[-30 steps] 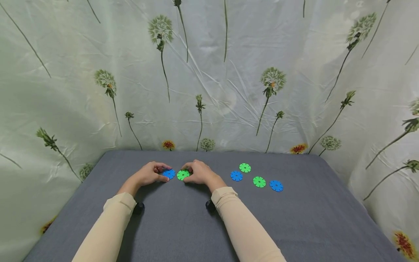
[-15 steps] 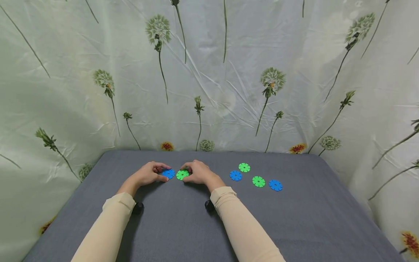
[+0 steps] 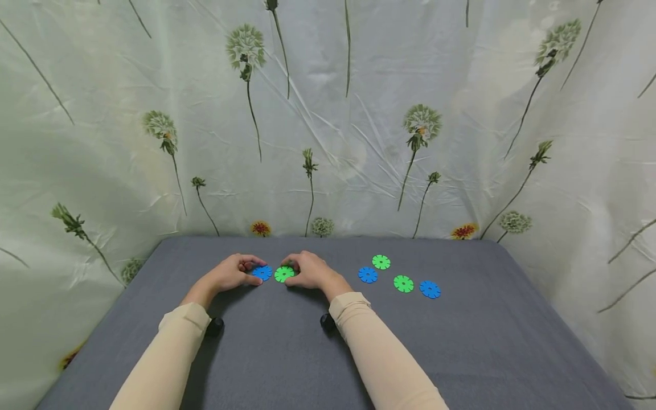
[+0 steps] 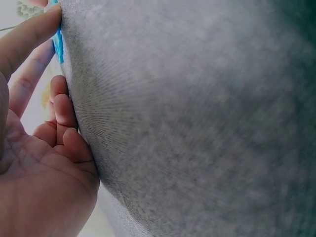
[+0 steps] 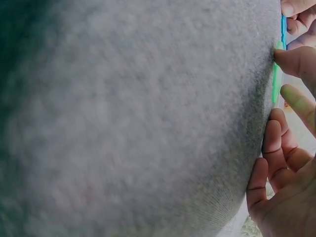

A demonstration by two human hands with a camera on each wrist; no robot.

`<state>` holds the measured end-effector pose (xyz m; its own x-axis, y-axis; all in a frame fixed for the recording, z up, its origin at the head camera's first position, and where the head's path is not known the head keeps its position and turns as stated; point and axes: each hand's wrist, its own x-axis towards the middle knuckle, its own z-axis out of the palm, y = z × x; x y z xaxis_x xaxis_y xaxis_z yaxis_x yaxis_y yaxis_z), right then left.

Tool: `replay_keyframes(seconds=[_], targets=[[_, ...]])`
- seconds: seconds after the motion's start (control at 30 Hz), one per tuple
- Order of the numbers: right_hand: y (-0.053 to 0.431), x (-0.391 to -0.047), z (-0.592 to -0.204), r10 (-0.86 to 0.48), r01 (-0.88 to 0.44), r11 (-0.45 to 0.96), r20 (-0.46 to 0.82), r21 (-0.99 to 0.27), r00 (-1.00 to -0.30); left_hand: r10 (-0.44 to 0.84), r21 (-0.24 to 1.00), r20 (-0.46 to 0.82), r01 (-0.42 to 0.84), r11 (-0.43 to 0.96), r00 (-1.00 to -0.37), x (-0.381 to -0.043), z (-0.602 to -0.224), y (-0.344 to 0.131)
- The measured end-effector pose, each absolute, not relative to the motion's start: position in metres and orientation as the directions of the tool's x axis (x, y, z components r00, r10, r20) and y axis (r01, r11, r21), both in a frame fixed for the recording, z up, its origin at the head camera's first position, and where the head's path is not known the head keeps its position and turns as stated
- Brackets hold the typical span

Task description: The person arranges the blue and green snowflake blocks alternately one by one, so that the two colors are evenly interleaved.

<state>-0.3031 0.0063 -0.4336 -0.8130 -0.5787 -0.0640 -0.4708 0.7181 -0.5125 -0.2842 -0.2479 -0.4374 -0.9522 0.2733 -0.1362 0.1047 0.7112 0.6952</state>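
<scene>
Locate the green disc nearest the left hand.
In the head view, the green disc is left of centre, held by the right hand, right of the blue disc in the left hand.

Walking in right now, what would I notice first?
Probably the left hand holding a blue disc and, beside it, the right hand holding a green disc, on the gray table. Two more blue discs and two more green discs lie further right. Behind the table rises a flower-printed backdrop.

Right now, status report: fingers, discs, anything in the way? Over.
Left fingers pinch blue disc. Right fingers pinch green disc. Nothing visible between the two.
</scene>
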Motion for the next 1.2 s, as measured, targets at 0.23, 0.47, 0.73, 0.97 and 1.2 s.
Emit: replay_keyframes(seconds=[0.23,0.47,0.73,0.97,1.2], targets=[[0.020,-0.297,-0.430,-0.622,-0.482,0.664,-0.064,-0.572,-0.781,0.255,0.688,-0.140,0.091,0.720,-0.957,-0.272,-0.436,-0.243],[0.041,-0.300,-0.422,-0.642,-0.512,0.658,-0.057,-0.552,-0.764,0.247,0.672,-0.130,0.097,0.734,-0.960,-0.272,-0.437,-0.242],[0.071,-0.301,-0.408,-0.643,-0.508,0.659,-0.066,-0.554,-0.763,0.267,0.649,-0.115,0.131,0.750,-0.957,-0.271,-0.435,-0.242],[0.103,-0.301,-0.398,-0.625,-0.496,0.684,-0.078,-0.535,-0.777,0.295,0.647,-0.098,0.164,0.745,-0.951,-0.272,-0.434,-0.241],[0.139,-0.298,-0.391,-0.573,-0.447,0.731,-0.109,-0.515,-0.812,0.302,0.565,-0.062,0.216,0.796,-0.951,-0.272,-0.428,-0.232]])
